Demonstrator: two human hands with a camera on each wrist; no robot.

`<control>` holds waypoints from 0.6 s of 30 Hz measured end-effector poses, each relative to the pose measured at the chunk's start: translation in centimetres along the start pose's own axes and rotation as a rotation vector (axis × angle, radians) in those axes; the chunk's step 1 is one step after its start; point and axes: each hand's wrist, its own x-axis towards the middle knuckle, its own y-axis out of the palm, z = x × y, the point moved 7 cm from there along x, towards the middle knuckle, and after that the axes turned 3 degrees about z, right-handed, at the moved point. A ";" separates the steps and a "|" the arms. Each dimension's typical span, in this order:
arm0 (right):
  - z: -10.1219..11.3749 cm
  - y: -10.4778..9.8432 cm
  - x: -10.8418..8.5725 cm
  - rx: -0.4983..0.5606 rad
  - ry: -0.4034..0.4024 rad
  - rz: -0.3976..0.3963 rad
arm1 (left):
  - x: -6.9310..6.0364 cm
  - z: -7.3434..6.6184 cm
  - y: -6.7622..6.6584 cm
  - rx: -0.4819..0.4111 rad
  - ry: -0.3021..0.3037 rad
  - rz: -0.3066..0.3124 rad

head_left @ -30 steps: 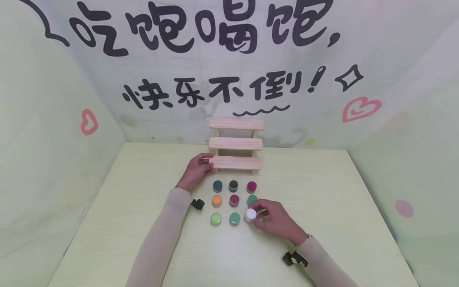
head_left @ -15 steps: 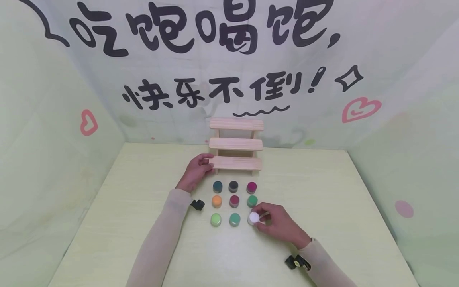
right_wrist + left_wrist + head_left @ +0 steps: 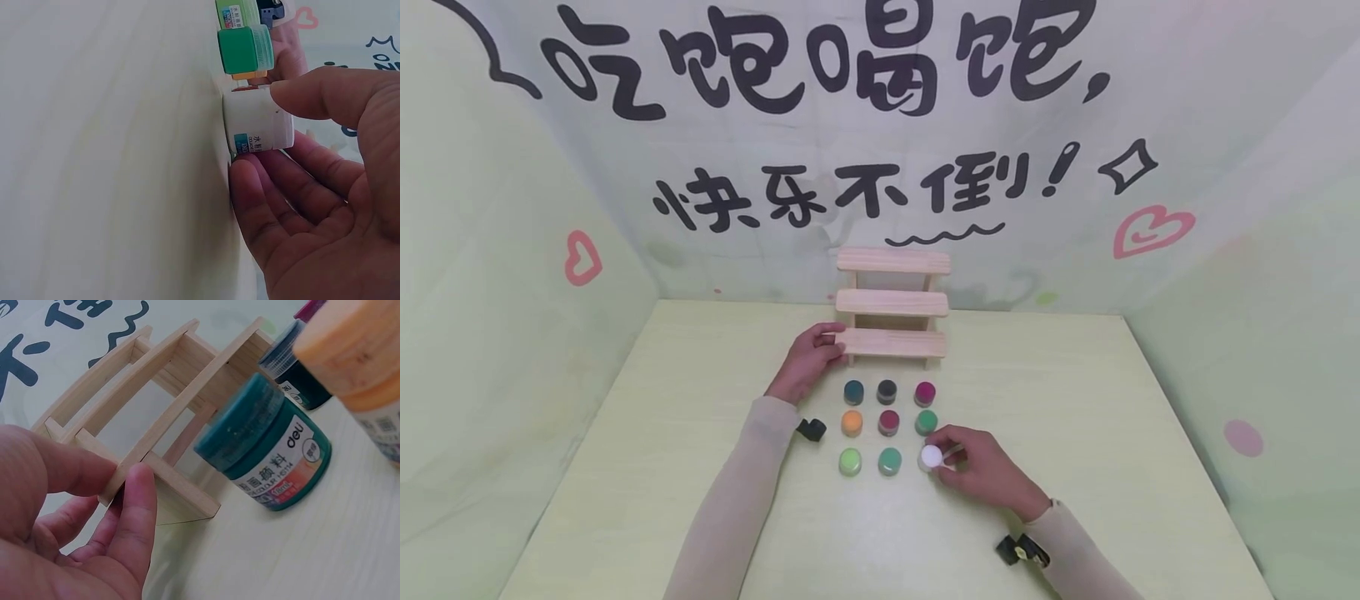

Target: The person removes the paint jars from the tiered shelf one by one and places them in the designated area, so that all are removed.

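Observation:
A three-tier wooden display stand stands at the back of the table. My left hand pinches the left end of its lowest board; thumb and fingers close on the wood in the left wrist view. At the front right of a block of small paint jars, my right hand holds a white paint jar between thumb and fingers. In the right wrist view this white jar stands upright at the tabletop. Beside it are a teal-green jar and a green jar.
More jars fill the rows: light green, orange, dark red, dark teal, black and magenta. A printed cloth backdrop rises behind the pale table.
My right hand has shifted the white jar slightly right and toward me, into line with the front row. The left hand stays on the stand.

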 end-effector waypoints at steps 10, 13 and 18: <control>0.5 -0.7 0.2 -0.005 -0.005 -0.003 | -0.2 0.1 -0.2 0.015 -0.004 0.009; 0.9 -1.3 0.4 -0.007 -0.025 -0.020 | -0.4 0.1 -0.2 0.035 -0.004 0.004; 1.8 -2.3 0.8 -0.026 -0.070 -0.043 | -0.6 0.2 -0.4 0.043 -0.005 -0.003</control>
